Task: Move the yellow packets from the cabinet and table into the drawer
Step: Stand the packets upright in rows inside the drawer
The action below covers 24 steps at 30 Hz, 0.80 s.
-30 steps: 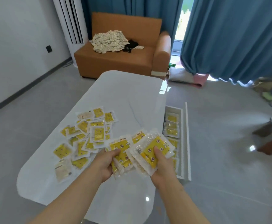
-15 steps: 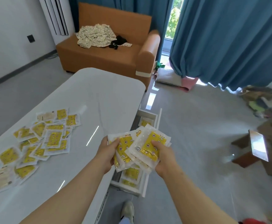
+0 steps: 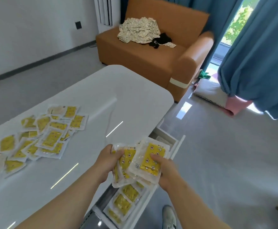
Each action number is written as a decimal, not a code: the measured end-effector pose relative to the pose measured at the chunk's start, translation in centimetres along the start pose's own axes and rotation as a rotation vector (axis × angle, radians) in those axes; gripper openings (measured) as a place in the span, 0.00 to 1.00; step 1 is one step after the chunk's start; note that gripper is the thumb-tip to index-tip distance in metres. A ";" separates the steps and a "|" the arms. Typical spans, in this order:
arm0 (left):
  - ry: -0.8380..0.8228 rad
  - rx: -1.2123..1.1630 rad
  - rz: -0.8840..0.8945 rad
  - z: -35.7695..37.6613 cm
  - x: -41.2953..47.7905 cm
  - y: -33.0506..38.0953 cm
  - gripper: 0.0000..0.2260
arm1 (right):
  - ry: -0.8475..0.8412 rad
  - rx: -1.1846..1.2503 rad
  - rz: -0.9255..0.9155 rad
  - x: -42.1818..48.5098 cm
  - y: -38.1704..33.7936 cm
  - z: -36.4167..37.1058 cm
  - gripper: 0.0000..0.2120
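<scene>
Both my hands hold one stack of yellow packets (image 3: 149, 160) over the open white drawer (image 3: 174, 151) at the table's right side. My left hand (image 3: 107, 160) grips the stack's left edge. My right hand (image 3: 163, 169) grips its right edge, thumb on the top packet. Inside the drawer, under the stack, lie more yellow packets (image 3: 125, 199) in a row. A spread pile of yellow packets (image 3: 40, 138) lies on the white table (image 3: 111, 100) to the left.
An orange sofa (image 3: 144, 53) with a crumpled patterned cloth (image 3: 139, 30) stands beyond the table. Blue curtains (image 3: 257, 52) hang at the right over grey floor. My shoe (image 3: 168, 217) is on the floor beside the drawer.
My hands carried the stack from above the table to over the open drawer, and the view swung so the table pile now sits further left.
</scene>
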<state>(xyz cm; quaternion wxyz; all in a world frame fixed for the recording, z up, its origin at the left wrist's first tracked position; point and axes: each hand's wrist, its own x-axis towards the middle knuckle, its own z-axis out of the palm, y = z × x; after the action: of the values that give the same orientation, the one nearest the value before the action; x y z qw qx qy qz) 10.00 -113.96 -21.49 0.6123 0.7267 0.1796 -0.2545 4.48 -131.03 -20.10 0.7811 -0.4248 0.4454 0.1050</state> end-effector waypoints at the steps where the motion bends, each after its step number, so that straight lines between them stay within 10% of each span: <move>1: 0.020 0.014 -0.006 0.6 0.6 -0.1 0.02 | -0.017 -0.031 0.020 1.4 -0.8 -0.3 0.10; 24: 0.397 0.189 -0.394 6.3 7.6 -19.2 0.12 | -0.334 -0.705 0.232 23.6 2.3 -4.9 0.09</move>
<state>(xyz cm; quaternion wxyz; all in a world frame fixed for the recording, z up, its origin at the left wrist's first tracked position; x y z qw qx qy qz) 4.17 -116.94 -42.08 0.4333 0.7673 0.4091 -0.2370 13.99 -138.41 -41.12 0.6321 -0.5908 0.2939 0.4063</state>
